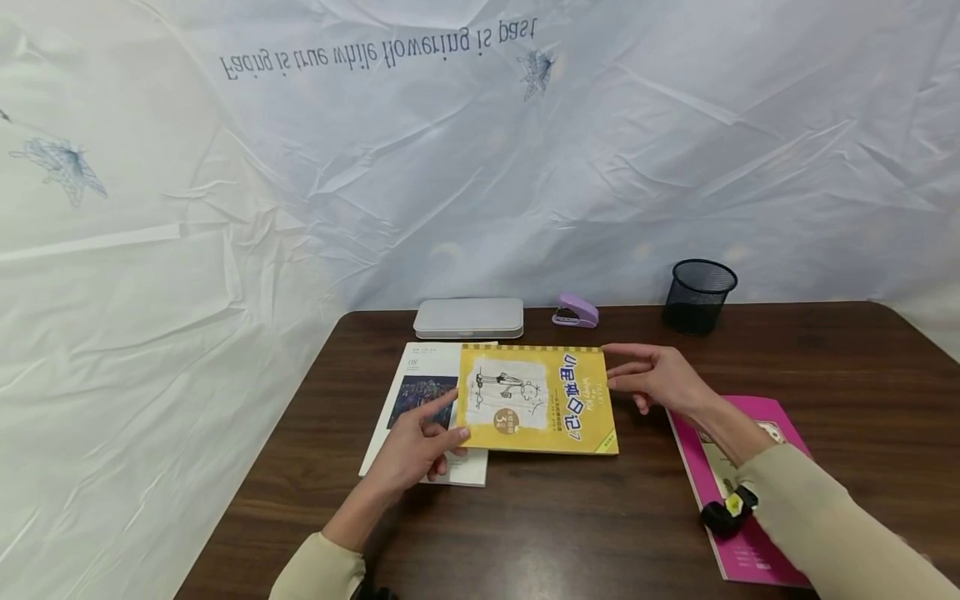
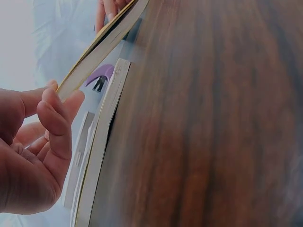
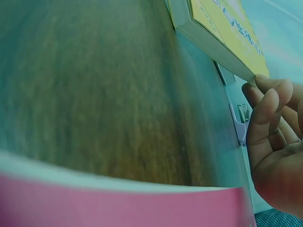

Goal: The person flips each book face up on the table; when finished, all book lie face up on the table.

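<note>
Backdrop: creased white sheeting (image 1: 525, 208) printed with lettering (image 1: 378, 52), hung behind a dark, wood-grained worktop (image 1: 570, 533).

Far left: white book (image 1: 420, 392), lying flat, dark picture on its cover.

Next: left hand (image 1: 416, 446), grasping the left edge of the yellow book (image 1: 536, 400) between thumb and fingers.

Back: pale case (image 1: 469, 318), closed, near the sheeting.

Centre: yellow book, raised above the worktop between both hands, its left part over the white book but apart from it. Hazard, as I judge it: both grips sit at the edges only, so a loosened pinch could drop one end, and a tilt could knock the white book askew. Appearance: softcover, blue title running sideways, line-drawn figure on a white panel, round brown badge; page edges parting slightly.

Behind: lilac stapler (image 1: 576, 312).

Then: right hand (image 1: 663, 379), pinching the yellow book near its far right corner.

Further: black mesh cup (image 1: 697, 296), upright.

Far right: pink book (image 1: 738, 550), flat, partly hidden by the right sleeve (image 1: 810, 508).
</note>
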`<state>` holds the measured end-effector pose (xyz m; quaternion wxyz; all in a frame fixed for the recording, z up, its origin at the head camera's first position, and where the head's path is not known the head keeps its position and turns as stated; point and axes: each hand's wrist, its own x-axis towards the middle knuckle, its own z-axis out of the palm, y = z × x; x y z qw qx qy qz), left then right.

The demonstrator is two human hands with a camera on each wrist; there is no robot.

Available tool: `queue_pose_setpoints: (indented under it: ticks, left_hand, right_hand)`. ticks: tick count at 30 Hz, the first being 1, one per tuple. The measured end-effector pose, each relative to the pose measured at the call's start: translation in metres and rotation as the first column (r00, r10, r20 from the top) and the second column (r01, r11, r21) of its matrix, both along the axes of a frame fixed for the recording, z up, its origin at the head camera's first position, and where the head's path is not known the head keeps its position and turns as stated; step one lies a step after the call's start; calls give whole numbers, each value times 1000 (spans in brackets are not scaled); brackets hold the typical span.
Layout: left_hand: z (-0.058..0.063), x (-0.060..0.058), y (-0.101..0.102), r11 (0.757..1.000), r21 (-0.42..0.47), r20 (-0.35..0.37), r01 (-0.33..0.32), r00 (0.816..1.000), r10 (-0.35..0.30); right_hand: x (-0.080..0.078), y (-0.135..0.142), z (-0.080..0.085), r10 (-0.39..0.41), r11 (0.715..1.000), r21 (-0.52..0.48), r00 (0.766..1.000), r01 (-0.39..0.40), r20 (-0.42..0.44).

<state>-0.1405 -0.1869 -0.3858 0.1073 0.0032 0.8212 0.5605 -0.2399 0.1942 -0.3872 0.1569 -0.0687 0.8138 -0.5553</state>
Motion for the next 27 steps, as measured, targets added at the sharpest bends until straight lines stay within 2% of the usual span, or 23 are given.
queue_pose_setpoints:
  ticks: [6, 14, 20, 27]
  left_hand:
    - [1, -2, -7, 995, 19, 45, 103, 994, -103]
    - [-3, -5, -14, 977, 83, 136, 198, 969, -208]
    - [-5, -5, -14, 973, 80, 146, 216, 963, -226]
    - [-4, -3, -14, 972, 33, 139, 231, 963, -233]
  right_hand:
    - [-1, -2, -1, 8, 1000, 2, 1000, -9, 18]
    - [-3, -3, -5, 19, 1000, 21, 999, -20, 51]
    - [-3, -4, -8, 36, 999, 16, 996, -37, 82]
    - [-3, -6, -6, 41, 998, 35, 994, -44, 101]
